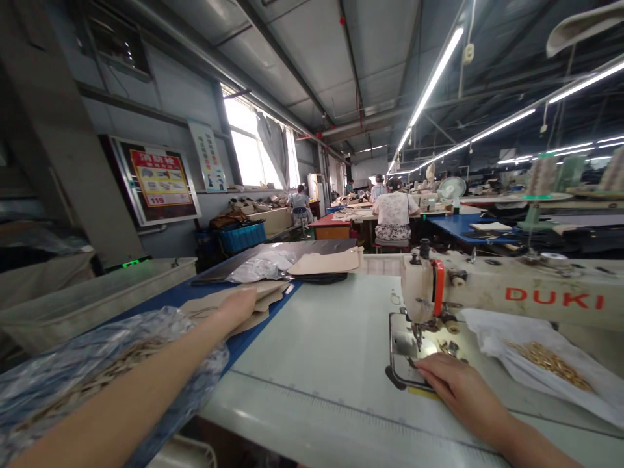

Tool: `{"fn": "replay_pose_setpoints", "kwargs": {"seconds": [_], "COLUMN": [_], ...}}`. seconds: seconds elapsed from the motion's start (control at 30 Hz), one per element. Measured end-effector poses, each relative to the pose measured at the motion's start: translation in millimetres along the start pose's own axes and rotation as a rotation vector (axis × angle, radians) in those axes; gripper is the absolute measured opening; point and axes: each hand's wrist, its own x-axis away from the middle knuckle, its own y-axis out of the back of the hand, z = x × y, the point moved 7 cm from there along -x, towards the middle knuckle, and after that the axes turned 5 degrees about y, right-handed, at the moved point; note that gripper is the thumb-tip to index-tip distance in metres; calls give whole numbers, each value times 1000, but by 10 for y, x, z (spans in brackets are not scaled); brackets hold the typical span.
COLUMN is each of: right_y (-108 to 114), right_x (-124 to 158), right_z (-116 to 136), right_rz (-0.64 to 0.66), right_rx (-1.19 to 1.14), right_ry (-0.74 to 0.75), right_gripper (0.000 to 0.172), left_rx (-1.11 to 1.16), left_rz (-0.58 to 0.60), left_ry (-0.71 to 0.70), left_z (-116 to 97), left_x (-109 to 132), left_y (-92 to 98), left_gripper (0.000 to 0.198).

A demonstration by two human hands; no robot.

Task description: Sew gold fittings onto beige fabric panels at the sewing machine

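My left hand [241,307] reaches out to a stack of tan cut pieces [266,300] on the blue tabletop. Its fingers are hidden behind the back of the hand, so their grip does not show. My right hand [455,383] rests beside the needle of a sewing machine [487,286]. Thumb and fingertips are pinched together at the edge of the metal needle plate [403,351]; whatever is between them is too small to make out. Small metal parts [449,348] lie just behind those fingers.
At right, a white cloth [492,325] holds gold-coloured metal pieces [550,364]. A plastic bag [166,325] with tan strips lies at left, near a large pale bin [97,296]. Clear plastic [263,265] and more tan pieces [325,262] sit farther back. Other people work beyond.
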Motion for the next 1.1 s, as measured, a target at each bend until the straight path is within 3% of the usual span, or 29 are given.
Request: {"fn": "replay_pose_setpoints", "kwargs": {"seconds": [0.13, 0.23, 0.33, 0.43, 0.53, 0.67, 0.77, 0.87, 0.93, 0.97, 1.03, 1.1], "right_y": [18, 23, 38, 46, 26, 114, 293, 232, -15, -134, -293, -379], "right_x": [-1, 1, 3, 8, 18, -2, -79, -254, -324, -337, -360, -351], "right_z": [12, 25, 50, 45, -2, 84, 409, 899, 1114, 1137, 1086, 950], "right_rz": [1, 11, 8, -4, -22, -107, -181, -7, 232, 277, 184, -2], "right_rx": [5, 5, -4, -10, -28, -129, -314, -586, -774, -894, -1132, -1264], "right_ry": [0, 1, 1, -5, -14, -59, -156, -143, -184, -255, -375, -499], "right_gripper": [31, 31, 30, 30, 29, 31, 39, 52, 45, 45, 49, 47], "left_rx": [120, 233, 375, 538, 688, 656, 515, 425, 393, 369, 315, 296], "left_rz": [-276, -417, -423, -292, 48, 408, 711, 901, 927, 901, 757, 521], "left_ry": [38, 37, 41, -16, -106, -183, -350, -517, -605, -654, -748, -783], "left_z": [-208, -352, -411, -471, -635, -996, -1461, -1916, -2147, -2235, -2354, -2389], "left_x": [147, 281, 346, 361, 404, 619, 895, 1138, 1209, 1213, 1164, 1069], "left_y": [726, 1199, 1506, 1656, 1568, 1219, 792, 437, 285, 236, 191, 199], "left_gripper": [26, 30, 40, 39, 36, 39, 36, 30, 27, 25, 21, 21]}}
